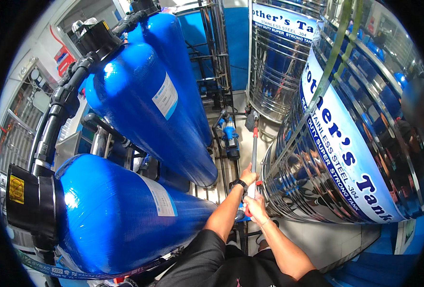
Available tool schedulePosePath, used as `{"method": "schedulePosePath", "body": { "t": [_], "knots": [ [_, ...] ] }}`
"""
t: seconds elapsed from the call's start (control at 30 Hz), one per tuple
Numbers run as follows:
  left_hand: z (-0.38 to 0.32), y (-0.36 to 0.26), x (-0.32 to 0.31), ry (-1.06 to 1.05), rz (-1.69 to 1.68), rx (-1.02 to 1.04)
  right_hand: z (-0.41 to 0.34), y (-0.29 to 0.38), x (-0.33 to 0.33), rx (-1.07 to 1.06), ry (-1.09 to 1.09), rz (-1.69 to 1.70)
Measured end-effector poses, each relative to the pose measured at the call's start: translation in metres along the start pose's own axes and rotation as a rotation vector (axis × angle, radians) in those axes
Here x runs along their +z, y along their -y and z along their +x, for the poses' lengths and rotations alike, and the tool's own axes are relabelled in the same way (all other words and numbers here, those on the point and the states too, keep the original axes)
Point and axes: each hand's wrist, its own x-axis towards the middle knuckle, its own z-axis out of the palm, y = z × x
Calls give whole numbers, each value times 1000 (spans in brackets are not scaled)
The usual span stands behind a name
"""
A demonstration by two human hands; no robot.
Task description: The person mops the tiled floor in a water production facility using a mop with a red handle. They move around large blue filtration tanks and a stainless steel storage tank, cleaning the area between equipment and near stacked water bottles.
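Both my hands grip a long mop, its grey pole (254, 150) pointing away from me between the tanks. My left hand (248, 176), with a black watch at the wrist, holds the pole farther along. Nearer my body, my right hand (257, 208) is wrapped around the white and red grip end (251, 190). The dark grey mop head (250, 122) rests at the far end on the tiled floor, beyond a red collar. It lies close to the foot of the far stainless steel tank (280, 79).
Tall blue filter vessels (136, 215) with black valve heads (32, 204) stand at left, joined by dark pipes (63, 97). A large ribbed steel tank (287, 172) bulges close on the right, with a green strap (326, 86) across it. A blue pump (230, 138) sits low beside the pole.
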Motion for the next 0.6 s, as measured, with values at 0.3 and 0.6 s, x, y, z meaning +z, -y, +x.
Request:
{"method": "schedulePosePath", "body": {
  "t": [0.3, 0.6],
  "knots": [
    [-34, 46, 51, -128, -236, -7, -40, 3, -57, 114, 102, -97],
    [-95, 21, 23, -85, 17, -19, -68, -33, -39, 74, 66, 117]
  ]
}}
